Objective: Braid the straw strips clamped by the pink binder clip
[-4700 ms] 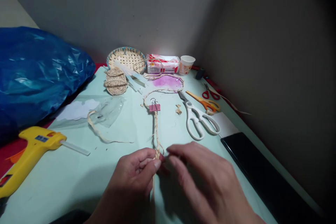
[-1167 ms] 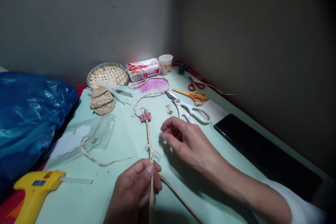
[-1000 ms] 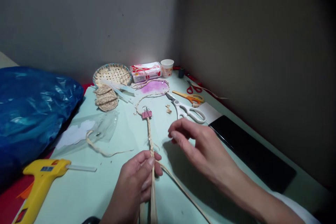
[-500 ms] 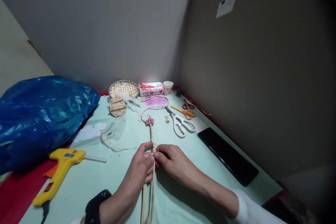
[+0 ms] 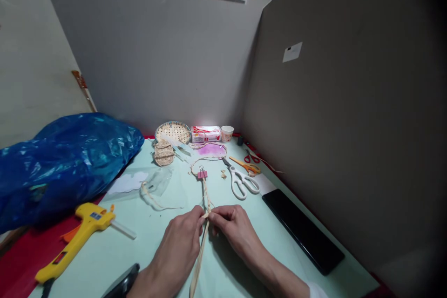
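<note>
A thin straw braid [image 5: 206, 194] runs along the pale green table [image 5: 240, 251] from a pink binder clip [image 5: 202, 174] towards me. My left hand [image 5: 181, 247] and my right hand [image 5: 230, 228] meet at the braid's near end, both pinched on it. Loose straw strands [image 5: 197, 265] trail from the pinch towards the table's front edge.
A yellow glue gun [image 5: 75, 237] lies at the left, beside a blue plastic bag [image 5: 59, 163]. White scissors [image 5: 240, 181], orange scissors [image 5: 246, 165] and a black slab [image 5: 302, 230] are at the right. A woven basket [image 5: 172, 131], a straw coil [image 5: 164, 153], a tissue pack [image 5: 206, 134] and a cup [image 5: 227, 133] stand at the back.
My right hand came back from near the white scissors and pinched the braid next to my left hand. The camera tilted up, so the partition walls and a shelf now show.
</note>
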{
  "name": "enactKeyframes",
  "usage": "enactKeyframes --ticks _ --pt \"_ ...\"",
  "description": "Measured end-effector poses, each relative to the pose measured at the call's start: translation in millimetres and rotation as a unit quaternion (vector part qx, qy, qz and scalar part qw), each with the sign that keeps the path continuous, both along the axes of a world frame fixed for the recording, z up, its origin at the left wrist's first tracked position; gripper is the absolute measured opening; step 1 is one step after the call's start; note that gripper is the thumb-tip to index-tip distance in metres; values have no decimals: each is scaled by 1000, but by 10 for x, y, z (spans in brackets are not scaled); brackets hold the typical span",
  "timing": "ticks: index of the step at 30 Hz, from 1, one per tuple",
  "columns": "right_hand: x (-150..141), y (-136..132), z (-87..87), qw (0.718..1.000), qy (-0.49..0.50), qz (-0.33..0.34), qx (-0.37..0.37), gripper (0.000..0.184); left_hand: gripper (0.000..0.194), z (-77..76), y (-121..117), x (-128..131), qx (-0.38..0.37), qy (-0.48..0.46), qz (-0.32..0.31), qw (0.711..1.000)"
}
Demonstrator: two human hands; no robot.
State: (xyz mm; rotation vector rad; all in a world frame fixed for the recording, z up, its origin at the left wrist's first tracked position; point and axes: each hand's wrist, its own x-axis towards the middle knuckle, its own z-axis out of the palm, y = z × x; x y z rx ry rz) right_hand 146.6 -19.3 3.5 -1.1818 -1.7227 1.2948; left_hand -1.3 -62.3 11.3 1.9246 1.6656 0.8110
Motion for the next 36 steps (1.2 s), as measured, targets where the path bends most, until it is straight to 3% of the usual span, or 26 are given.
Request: enactKeyframes --ticks 4,8,11,15,18,20,22,24,26,28,30,32,34,36 --pt "17 15 -35 998 62 14 -15 30 27 49 -28 61 25 128 -8 991" --pt "28 3 -45 984 132 18 -116 27 30 28 -120 150 65 245 -50 966" --pt "25 8 -38 973 159 9 -165 28 34 -35 -157 218 156 361 -74 916" --pt "17 60 -43 968 156 8 -196 30 27 -122 -129 317 275 464 -50 840" --pt "21 95 -62 971 150 22 -185 31 30 -157 -120 411 300 500 -59 810" --pt "35 97 -72 974 150 32 -165 31 32 -150 -152 474 280 508 -87 810" --pt "56 84 -76 977 148 29 -150 33 30 -97 -210 504 226 471 -109 846" --pt "79 72 -75 981 133 18 -142 35 23 7 -260 469 140 359 -100 917" --pt "102 69 -75 982 134 14 -130 35 26 136 -261 363 86 234 -73 966" --pt "120 72 -79 982 151 17 -115 31 31 243 -192 229 72 115 0 991" --pt "129 75 -88 980 163 20 -109 28 23 283 -72 121 42 1 72 997" --pt "130 72 -100 977 172 27 -124 25 14 247 56 78 -32 -126 73 989" --pt "128 65 -108 967 198 51 -149 25 14 168 152 102 -144 -271 21 952" --pt "130 56 -104 960 223 66 -156 25 14 88 196 162 -245 -391 -10 887"
